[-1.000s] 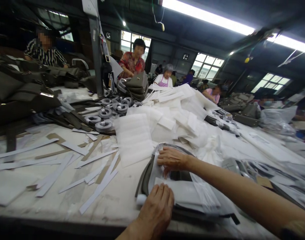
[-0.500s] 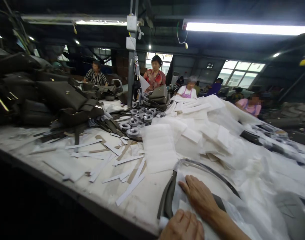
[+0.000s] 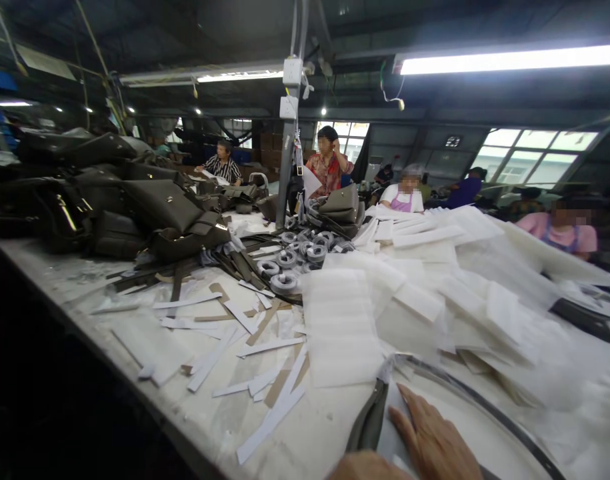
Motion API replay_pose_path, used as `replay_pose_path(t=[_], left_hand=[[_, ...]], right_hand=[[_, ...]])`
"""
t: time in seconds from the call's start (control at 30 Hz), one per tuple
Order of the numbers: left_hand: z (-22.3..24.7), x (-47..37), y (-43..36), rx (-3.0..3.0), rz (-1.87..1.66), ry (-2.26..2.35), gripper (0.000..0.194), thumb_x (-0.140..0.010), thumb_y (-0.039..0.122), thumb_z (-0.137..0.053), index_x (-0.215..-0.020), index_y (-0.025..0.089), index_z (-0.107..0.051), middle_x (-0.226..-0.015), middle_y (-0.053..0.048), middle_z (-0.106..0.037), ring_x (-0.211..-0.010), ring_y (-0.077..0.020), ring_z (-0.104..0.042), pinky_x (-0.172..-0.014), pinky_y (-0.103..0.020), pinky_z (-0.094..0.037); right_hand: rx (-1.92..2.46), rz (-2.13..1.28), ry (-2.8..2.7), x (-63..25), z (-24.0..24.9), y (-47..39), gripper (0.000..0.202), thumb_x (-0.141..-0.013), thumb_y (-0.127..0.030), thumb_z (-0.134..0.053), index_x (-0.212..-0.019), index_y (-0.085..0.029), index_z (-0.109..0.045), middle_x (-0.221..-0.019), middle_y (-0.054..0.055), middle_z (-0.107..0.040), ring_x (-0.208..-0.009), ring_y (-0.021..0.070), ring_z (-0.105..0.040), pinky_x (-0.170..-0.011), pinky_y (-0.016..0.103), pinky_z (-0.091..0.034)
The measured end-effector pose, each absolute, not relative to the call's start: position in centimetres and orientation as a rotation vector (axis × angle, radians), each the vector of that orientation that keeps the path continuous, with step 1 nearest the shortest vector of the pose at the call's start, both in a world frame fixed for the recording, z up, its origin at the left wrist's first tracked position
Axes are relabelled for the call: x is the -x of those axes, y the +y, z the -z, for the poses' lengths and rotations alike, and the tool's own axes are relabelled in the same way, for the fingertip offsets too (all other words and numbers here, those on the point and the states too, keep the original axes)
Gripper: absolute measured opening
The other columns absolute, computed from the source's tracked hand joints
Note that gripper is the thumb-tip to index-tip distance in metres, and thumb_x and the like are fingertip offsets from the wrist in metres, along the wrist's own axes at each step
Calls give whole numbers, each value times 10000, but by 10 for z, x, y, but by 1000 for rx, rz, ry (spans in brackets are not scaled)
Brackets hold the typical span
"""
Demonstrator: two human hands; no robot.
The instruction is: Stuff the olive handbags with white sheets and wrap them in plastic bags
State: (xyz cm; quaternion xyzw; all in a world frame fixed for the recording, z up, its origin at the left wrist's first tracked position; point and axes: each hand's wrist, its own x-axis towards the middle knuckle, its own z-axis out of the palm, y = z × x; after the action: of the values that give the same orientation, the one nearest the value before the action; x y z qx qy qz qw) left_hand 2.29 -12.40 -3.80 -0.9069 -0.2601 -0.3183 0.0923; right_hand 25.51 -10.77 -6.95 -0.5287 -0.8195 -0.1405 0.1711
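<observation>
Resting on pale-sheeted olive-grey bag (image 3: 369, 420) (dark strap (image 3: 477, 395) arching beyond): right hand (image 3: 435, 435), thumb apart from fingers; left hand (image 3: 367, 467) cropped, fingers' state cannot tell.

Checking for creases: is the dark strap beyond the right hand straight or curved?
Curved: the strap bows in an arc past the right hand, down toward the lower right.

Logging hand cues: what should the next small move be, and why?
Tentatively, smooth the pale sheet toward the dark strip with the right hand: it already lies over that sheet, with the left hand close by, partly out of frame.
</observation>
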Motion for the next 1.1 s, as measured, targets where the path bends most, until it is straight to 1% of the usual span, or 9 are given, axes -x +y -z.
replay_pose_path(t=[0.1,0.13,0.27,0.37,0.47,0.63,0.83,0.97,1.1], left_hand=[[10,27,-68,2710,973,-1154,215,-944,203,-474,-864,230,-672,-823,-26,-679,-767,-139,-632,-732,-244,-496],[1,44,-45,2679,935,-1659,171,-932,208,-506,-862,231,-660,-844,-5,-679,-790,-124,-626,-756,-222,-477],[-17,93,39,2427,746,-2211,87,-866,204,-557,-862,186,-641,-899,-47,-670,-829,-174,-615,-733,-271,-454],[-11,98,73,2438,574,-2320,157,-828,299,-659,-914,170,-639,-953,-55,-656,-892,-204,-609,-784,-325,-474],[-3,90,88,2491,448,-2353,292,-887,373,-647,-1079,156,-609,-1110,-73,-620,-1006,-223,-597,-878,-419,-496],[-5,86,100,2637,295,-2447,298,-925,364,-621,-1142,161,-604,-1135,-72,-623,-979,-210,-629,-840,-405,-545],[-17,117,99,2724,575,-2457,290,-929,365,-612,-1120,147,-605,-1112,-69,-624,-956,-205,-626,-826,-401,-547],[-39,150,96,2835,940,-2399,254,-935,393,-591,-943,139,-610,-883,-16,-617,-751,-143,-599,-691,-309,-518],[-66,168,89,2916,1333,-2285,385,-799,498,-672,-693,170,-502,-626,57,-463,-578,-104,-453,-568,-239,-369]], right_hand=[[1367,710,-2461,-264,75,-104,313,-853,-372,-544,-1153,-379,-632,-1245,121,-671,-877,334,-700,-533,370,-548],[1327,783,-2474,-265,74,-102,314,-864,-369,-528,-1162,-373,-626,-1236,125,-674,-864,324,-702,-515,354,-543],[1279,941,-2434,-261,66,-101,296,-918,-345,-440,-1149,-342,-626,-1187,120,-692,-844,295,-699,-527,334,-545],[1270,952,-2451,-257,62,-103,295,-931,-346,-432,-1163,-343,-614,-1190,108,-690,-856,276,-694,-544,311,-537],[1280,957,-2446,-253,57,-106,304,-945,-343,-398,-1161,-332,-612,-1181,115,-688,-845,270,-688,-546,307,-529],[1289,959,-2373,-248,56,-107,350,-972,-314,-322,-1165,-319,-615,-1154,125,-696,-835,274,-684,-571,333,-523],[1532,514,-2217,-243,59,-107,344,-972,-426,-393,-1225,-322,-603,-1197,83,-696,-986,274,-677,-720,354,-537],[1749,131,-1989,-236,45,-107,440,-953,-514,-429,-1290,-263,-563,-1123,70,-725,-953,255,-699,-768,356,-550],[1697,120,-1859,-237,36,-103,456,-956,-518,-418,-1292,-239,-549,-1123,85,-720,-1018,268,-685,-837,397,-543]])
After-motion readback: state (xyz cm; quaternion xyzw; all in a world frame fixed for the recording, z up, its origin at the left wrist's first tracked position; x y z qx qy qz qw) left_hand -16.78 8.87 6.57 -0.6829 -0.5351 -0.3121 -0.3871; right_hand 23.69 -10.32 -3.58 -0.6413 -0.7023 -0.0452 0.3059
